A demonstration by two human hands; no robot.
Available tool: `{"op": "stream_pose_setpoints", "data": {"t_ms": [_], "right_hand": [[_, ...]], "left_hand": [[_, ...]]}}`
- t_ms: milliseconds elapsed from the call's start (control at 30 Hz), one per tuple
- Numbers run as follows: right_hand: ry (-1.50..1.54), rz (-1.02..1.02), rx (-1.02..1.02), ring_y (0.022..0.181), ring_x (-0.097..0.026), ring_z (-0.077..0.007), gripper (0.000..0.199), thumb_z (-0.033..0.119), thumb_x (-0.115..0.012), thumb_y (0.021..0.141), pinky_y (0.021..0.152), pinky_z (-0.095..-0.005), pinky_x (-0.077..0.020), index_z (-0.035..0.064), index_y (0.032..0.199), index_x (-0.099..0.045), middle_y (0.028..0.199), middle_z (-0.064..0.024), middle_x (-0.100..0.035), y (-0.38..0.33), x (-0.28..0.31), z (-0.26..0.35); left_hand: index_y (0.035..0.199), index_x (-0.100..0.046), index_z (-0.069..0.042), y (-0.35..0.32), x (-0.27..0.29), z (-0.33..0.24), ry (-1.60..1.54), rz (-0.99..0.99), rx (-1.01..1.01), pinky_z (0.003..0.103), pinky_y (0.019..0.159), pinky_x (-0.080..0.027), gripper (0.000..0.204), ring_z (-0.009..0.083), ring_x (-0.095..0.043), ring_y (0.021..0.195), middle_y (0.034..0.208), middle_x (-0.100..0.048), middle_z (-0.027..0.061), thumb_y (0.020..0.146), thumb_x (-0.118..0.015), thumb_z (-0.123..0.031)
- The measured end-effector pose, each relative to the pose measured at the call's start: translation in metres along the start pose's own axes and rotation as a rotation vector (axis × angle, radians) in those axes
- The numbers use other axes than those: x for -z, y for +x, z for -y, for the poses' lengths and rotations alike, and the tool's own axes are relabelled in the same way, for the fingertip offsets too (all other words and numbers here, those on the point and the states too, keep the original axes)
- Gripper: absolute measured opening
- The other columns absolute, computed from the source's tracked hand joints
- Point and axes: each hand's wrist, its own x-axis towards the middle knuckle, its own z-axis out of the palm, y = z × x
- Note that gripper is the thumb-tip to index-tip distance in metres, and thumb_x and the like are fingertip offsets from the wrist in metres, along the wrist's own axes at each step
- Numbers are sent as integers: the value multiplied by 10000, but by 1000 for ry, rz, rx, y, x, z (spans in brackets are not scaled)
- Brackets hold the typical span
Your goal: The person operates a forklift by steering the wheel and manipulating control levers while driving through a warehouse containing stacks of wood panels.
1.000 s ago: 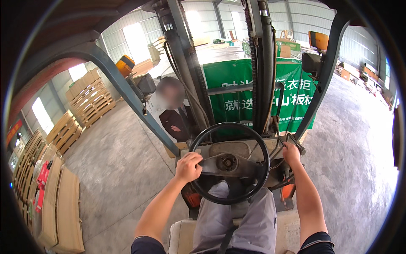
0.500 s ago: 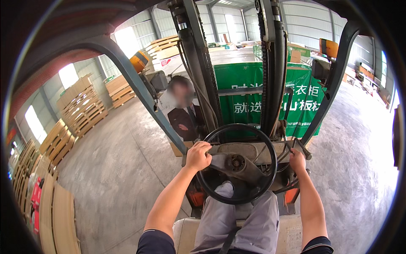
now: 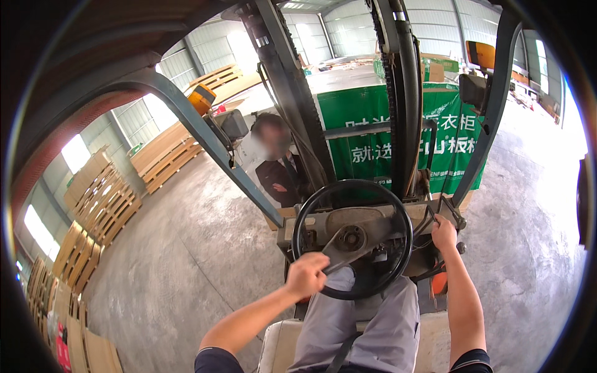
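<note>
I sit at the controls of a forklift. My left hand (image 3: 309, 273) is closed on the lower left of the black steering wheel (image 3: 408, 239), its fingers curled over the rim. The wheel's spoke is turned at a slant and partly blurred. To the right of the wheel, my right hand (image 3: 444, 234) is closed around a control lever (image 3: 432, 213) beside the dashboard; the fingers hide its top. Ahead rises the dark mast (image 3: 407, 105), its two uprights in front of a large stack covered by a green printed banner (image 3: 457, 140).
A person in a dark jacket (image 3: 280, 180) stands ahead on the left, close to the mast. Stacks of wooden boards (image 3: 166, 155) line the left side along the grey concrete floor (image 3: 180, 242). Blue-grey cab posts (image 3: 205, 133) carry amber lamps (image 3: 201, 98) on both sides.
My left hand has moved from the wheel's upper left down to its lower left, and the spoke has turned counterclockwise. The view has swung, with the surroundings shifted. My right hand stays at the lever.
</note>
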Motion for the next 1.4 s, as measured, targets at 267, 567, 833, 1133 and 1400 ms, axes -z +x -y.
{"op": "stream_pose_setpoints", "data": {"t_ms": [267,567,833,1133,1400], "right_hand": [[-85,11,-109,1028,-600,-352,441,118,-603,779,898,-410,-476,113,1220,-596,1100,-184,-640,20,-46,68],[-110,-4,-43,1018,-598,-372,429,94,-600,778,889,-420,-471,89,1207,-601,1081,-203,-640,51,-77,94],[-151,19,-120,1036,-594,-363,440,99,-601,790,893,-418,-469,125,1229,-593,1116,-194,-632,72,-103,120],[-160,53,-97,1091,-587,-328,444,85,-576,787,929,-378,-454,92,1231,-590,1170,-162,-625,140,-156,129],[-179,145,-14,1173,-537,-315,457,61,-570,789,1001,-356,-405,10,1243,-562,1247,-170,-582,222,-212,85]], "left_hand": [[952,-657,-8,51,-58,10,-337,290,-342,356,846,-525,330,273,-591,1057,1061,-640,121,634,-571,-9],[793,-636,-31,224,-116,53,-205,111,-244,408,895,-423,176,304,-578,964,871,-634,123,631,-590,-80],[891,-686,-39,317,-90,185,32,105,264,407,804,-509,253,324,-617,939,931,-665,161,677,-630,-162],[916,-700,-56,281,-43,339,-41,-120,435,390,843,-496,264,297,-621,964,1016,-676,103,715,-556,-150],[929,-697,-40,228,-68,384,8,-156,355,364,945,-465,263,288,-566,1123,1150,-637,119,703,-582,-109]]}}
